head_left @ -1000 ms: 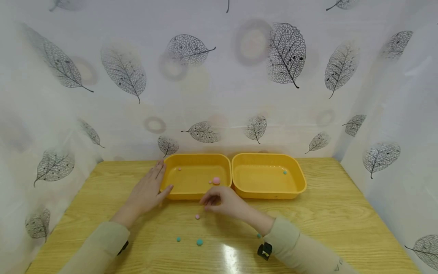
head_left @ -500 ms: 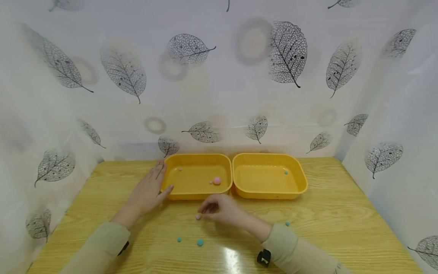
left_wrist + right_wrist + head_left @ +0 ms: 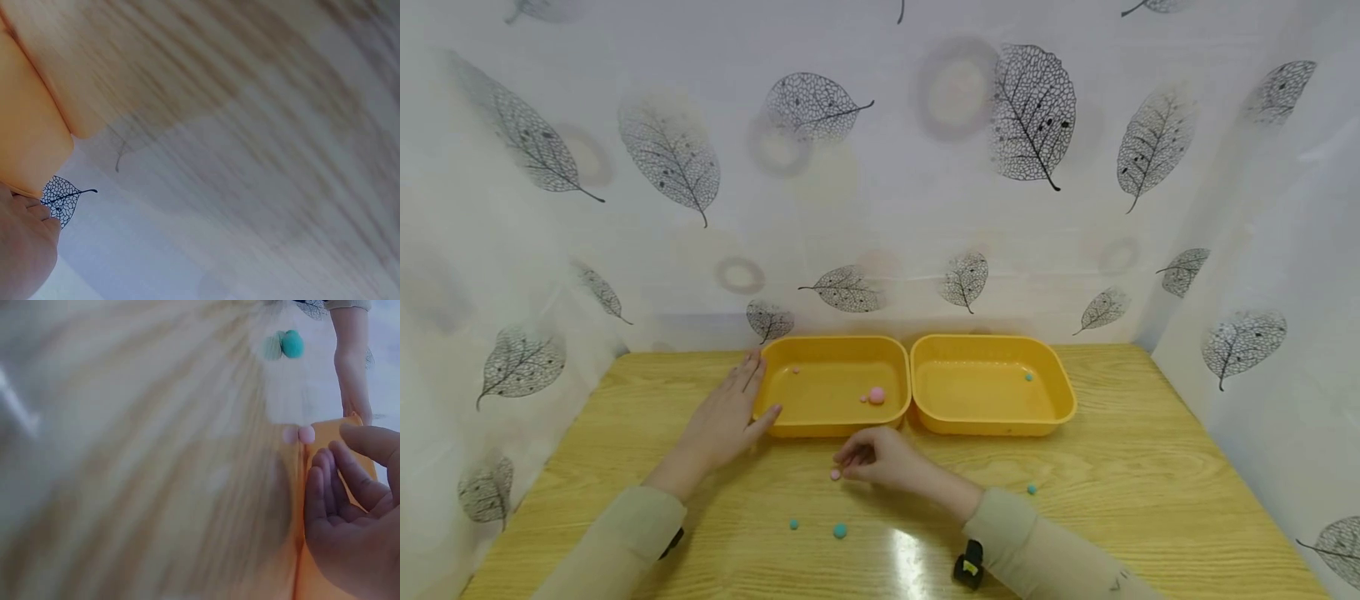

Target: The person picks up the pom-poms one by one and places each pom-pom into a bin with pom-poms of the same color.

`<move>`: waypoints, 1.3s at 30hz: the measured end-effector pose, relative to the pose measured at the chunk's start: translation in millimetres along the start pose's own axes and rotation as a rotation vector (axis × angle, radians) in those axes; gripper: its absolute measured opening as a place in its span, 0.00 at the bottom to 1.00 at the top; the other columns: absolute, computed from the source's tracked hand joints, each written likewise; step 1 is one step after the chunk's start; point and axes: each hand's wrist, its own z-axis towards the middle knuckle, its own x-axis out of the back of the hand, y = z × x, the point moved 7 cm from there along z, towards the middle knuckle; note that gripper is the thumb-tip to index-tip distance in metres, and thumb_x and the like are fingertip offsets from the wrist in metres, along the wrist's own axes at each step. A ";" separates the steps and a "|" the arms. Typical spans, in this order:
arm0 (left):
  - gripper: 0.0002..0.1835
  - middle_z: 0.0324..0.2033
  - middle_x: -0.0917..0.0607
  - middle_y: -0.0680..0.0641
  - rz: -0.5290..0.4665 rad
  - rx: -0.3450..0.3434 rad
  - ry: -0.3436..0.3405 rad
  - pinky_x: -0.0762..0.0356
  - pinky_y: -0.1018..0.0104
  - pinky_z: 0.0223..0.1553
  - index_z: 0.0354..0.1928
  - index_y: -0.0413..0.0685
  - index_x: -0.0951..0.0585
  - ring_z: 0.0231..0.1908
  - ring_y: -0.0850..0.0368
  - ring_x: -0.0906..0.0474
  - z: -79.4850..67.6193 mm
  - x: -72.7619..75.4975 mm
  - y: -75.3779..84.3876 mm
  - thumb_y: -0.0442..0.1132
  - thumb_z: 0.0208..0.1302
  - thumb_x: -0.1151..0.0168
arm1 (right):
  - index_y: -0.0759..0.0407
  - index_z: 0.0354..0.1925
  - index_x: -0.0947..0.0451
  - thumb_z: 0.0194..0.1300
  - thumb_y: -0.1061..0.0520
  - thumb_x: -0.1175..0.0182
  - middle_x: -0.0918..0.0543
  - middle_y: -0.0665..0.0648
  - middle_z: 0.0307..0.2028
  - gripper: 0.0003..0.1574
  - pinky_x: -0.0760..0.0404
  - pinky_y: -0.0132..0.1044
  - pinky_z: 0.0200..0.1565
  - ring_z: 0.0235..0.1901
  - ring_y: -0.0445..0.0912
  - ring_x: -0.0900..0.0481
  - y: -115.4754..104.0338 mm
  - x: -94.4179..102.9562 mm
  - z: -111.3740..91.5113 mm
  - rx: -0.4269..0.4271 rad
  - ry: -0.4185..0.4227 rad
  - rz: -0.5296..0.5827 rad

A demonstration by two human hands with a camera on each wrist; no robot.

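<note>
My left hand (image 3: 718,421) lies with straight fingers along the left end of the left yellow tray (image 3: 831,431), thumb at its front rim. In the left wrist view the fingers touch the tray wall. My right hand (image 3: 887,458) is low over the table in front of that tray, fingers loosely bent. Its fingertips are right at a small pink ball (image 3: 835,474) on the table. In the right wrist view the thumb and fingers stand apart, and the pink ball (image 3: 306,434) shows just beyond the fingertips. Inside the left tray are a larger pink ball (image 3: 877,396) and two tiny pink ones.
A second yellow tray (image 3: 992,427) stands against the first on the right, with one small teal ball (image 3: 1028,377) inside. Nearer me lie a small teal ball (image 3: 793,524) and a bigger one (image 3: 840,531). Another teal ball (image 3: 1032,489) sits beyond my right sleeve.
My right hand has come down from the tray's front edge to the pink ball. A teal ball now shows beyond the right sleeve; the one seen beside the cuff is out of sight.
</note>
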 end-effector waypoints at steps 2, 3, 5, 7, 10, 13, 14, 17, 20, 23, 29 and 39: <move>0.44 0.83 0.50 0.29 -0.003 0.006 -0.005 0.46 0.38 0.83 0.80 0.25 0.46 0.83 0.31 0.50 0.2 0.9 0.8 0.54 0.81 0.46 | 0.69 0.46 0.12 0.67 0.67 0.29 0.08 0.64 0.40 0.10 0.18 0.21 0.39 0.35 0.32 0.18 2.4 -1.9 1.7 -0.003 -0.001 -0.013; 0.44 0.83 0.50 0.29 -0.004 0.009 -0.008 0.46 0.39 0.83 0.81 0.26 0.46 0.83 0.31 0.50 0.2 1.2 1.1 0.54 0.81 0.46 | 0.68 0.46 0.11 0.66 0.66 0.29 0.09 0.63 0.40 0.10 0.18 0.21 0.39 0.34 0.32 0.19 3.7 -3.0 2.5 -0.006 0.000 -0.019; 0.44 0.83 0.50 0.29 -0.008 0.014 -0.012 0.46 0.39 0.83 0.81 0.26 0.47 0.83 0.31 0.50 0.4 1.6 1.5 0.54 0.81 0.46 | 0.67 0.46 0.11 0.66 0.65 0.28 0.09 0.62 0.39 0.10 0.19 0.21 0.38 0.34 0.31 0.20 5.9 -4.7 4.0 -0.009 0.003 -0.023; 0.44 0.83 0.50 0.29 -0.010 0.016 -0.010 0.46 0.38 0.83 0.81 0.27 0.47 0.83 0.31 0.50 0.1 2.0 2.0 0.53 0.81 0.46 | 0.66 0.46 0.11 0.65 0.64 0.27 0.09 0.61 0.38 0.11 0.19 0.21 0.38 0.33 0.31 0.20 8.0 -6.0 4.8 -0.016 0.011 -0.025; 0.44 0.83 0.50 0.29 -0.014 0.017 -0.008 0.46 0.38 0.83 0.81 0.27 0.47 0.83 0.31 0.50 0.1 2.2 2.3 0.53 0.81 0.46 | 0.65 0.47 0.11 0.64 0.65 0.27 0.09 0.60 0.39 0.12 0.19 0.21 0.39 0.34 0.31 0.21 8.5 -7.0 4.7 -0.022 0.011 -0.048; 0.44 0.83 0.50 0.29 -0.013 0.015 -0.004 0.46 0.38 0.83 0.81 0.26 0.47 0.83 0.31 0.50 0.5 2.2 2.8 0.53 0.81 0.45 | 0.64 0.48 0.11 0.63 0.65 0.27 0.09 0.58 0.40 0.13 0.18 0.21 0.40 0.36 0.32 0.20 8.4 -8.1 4.4 -0.019 0.009 -0.093; 0.44 0.83 0.50 0.29 -0.012 0.014 -0.003 0.46 0.38 0.83 0.81 0.26 0.47 0.83 0.31 0.50 0.7 2.3 3.0 0.53 0.81 0.45 | 0.64 0.48 0.11 0.63 0.66 0.27 0.09 0.58 0.40 0.14 0.18 0.21 0.41 0.36 0.34 0.19 7.9 -8.4 4.3 -0.014 0.007 -0.107; 0.44 0.83 0.49 0.29 -0.008 0.009 0.003 0.45 0.39 0.83 0.81 0.26 0.46 0.82 0.31 0.49 1.2 2.4 3.5 0.53 0.81 0.45 | 0.62 0.49 0.10 0.63 0.65 0.27 0.10 0.56 0.41 0.15 0.18 0.22 0.42 0.38 0.36 0.18 7.0 -9.7 4.1 -0.008 0.001 -0.151; 0.44 0.83 0.49 0.29 -0.006 0.007 0.006 0.45 0.39 0.83 0.80 0.25 0.46 0.82 0.31 0.49 1.1 2.4 3.6 0.53 0.81 0.45 | 0.61 0.49 0.10 0.63 0.65 0.27 0.10 0.55 0.41 0.14 0.18 0.22 0.42 0.38 0.36 0.18 5.9 -10.7 3.9 -0.009 -0.003 -0.180; 0.43 0.83 0.49 0.29 -0.005 0.002 0.008 0.45 0.38 0.83 0.80 0.25 0.45 0.82 0.31 0.48 1.3 2.9 3.9 0.53 0.81 0.45 | 0.61 0.47 0.09 0.63 0.65 0.27 0.10 0.55 0.40 0.13 0.18 0.22 0.41 0.37 0.34 0.19 3.1 -11.3 4.1 0.007 0.003 -0.210; 0.44 0.83 0.49 0.28 -0.002 -0.007 0.009 0.44 0.38 0.82 0.80 0.25 0.46 0.82 0.30 0.48 1.1 1.7 3.1 0.53 0.81 0.46 | 0.60 0.42 0.09 0.63 0.64 0.26 0.09 0.55 0.36 0.07 0.19 0.21 0.39 0.34 0.32 0.20 -1.2 -13.5 6.0 0.050 0.022 -0.260; 0.44 0.83 0.50 0.28 -0.006 0.005 -0.012 0.45 0.37 0.82 0.81 0.25 0.47 0.82 0.30 0.49 -1.0 1.5 2.3 0.54 0.82 0.47 | 0.57 0.36 0.09 0.64 0.61 0.24 0.09 0.51 0.32 0.02 0.21 0.20 0.36 0.31 0.28 0.23 3.5 -16.5 9.4 0.063 0.080 -0.311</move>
